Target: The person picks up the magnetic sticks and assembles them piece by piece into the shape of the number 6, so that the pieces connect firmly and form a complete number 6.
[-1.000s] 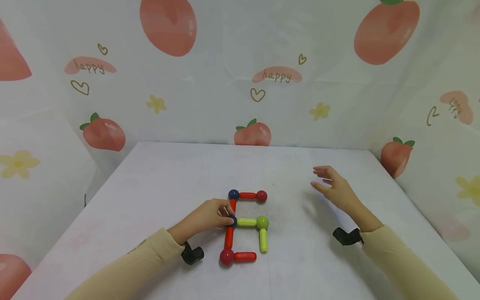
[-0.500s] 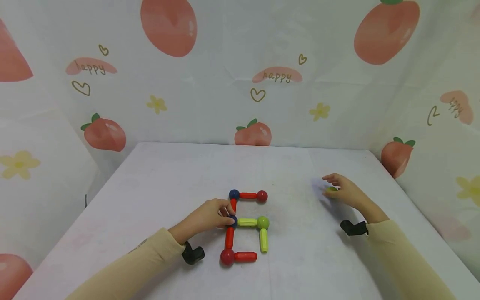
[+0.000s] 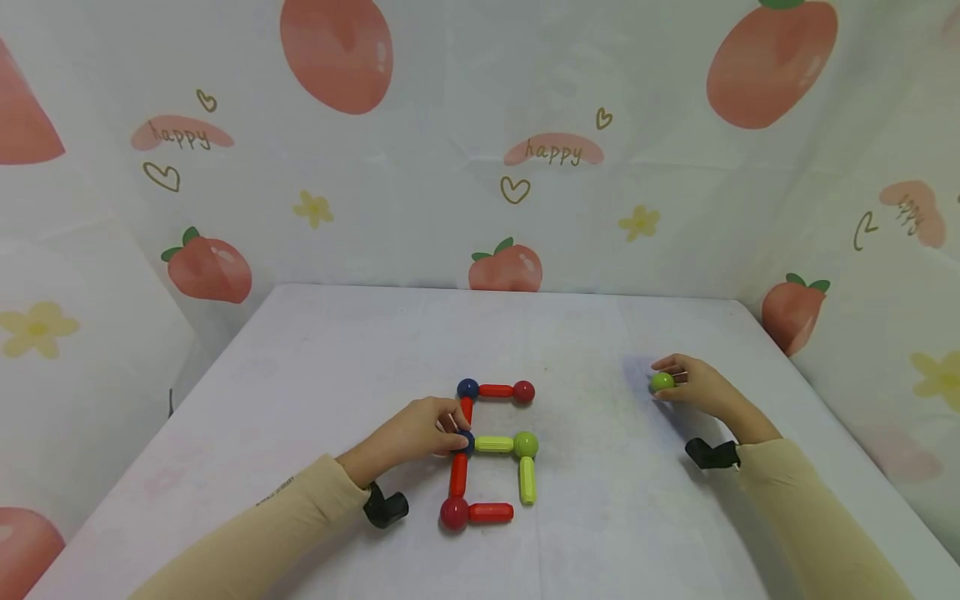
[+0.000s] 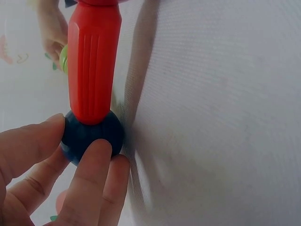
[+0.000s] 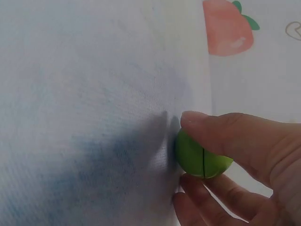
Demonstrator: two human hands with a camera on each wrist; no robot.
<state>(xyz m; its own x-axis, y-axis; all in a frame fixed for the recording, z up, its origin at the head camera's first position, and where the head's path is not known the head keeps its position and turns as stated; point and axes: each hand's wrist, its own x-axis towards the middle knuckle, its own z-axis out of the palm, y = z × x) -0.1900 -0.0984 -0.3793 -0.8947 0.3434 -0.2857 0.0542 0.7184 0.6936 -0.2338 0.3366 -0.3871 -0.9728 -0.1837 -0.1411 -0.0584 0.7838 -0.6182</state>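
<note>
My left hand (image 3: 420,429) pinches a dark blue ball (image 4: 91,136) at the left side of a flat figure of magnetic rods and balls. A red rod (image 4: 94,63) joins that ball in the left wrist view. From it a yellow-green rod (image 3: 494,445) runs to a green ball (image 3: 527,445), with another yellow-green rod (image 3: 528,482) below. At the right, my right hand (image 3: 705,390) holds a separate green ball (image 5: 202,155) between thumb and fingers, close to the table surface.
Another blue ball (image 3: 468,389) and a red ball (image 3: 523,392) form the figure's far end. A larger red ball (image 3: 453,513) with a red rod (image 3: 491,513) lies at its near end. A white cloth covers the table (image 3: 360,333); a printed curtain (image 3: 420,167) hangs behind.
My right hand has moved right and slightly nearer, and the separate green ball has come into sight between its fingers. The left hand stays on the blue ball.
</note>
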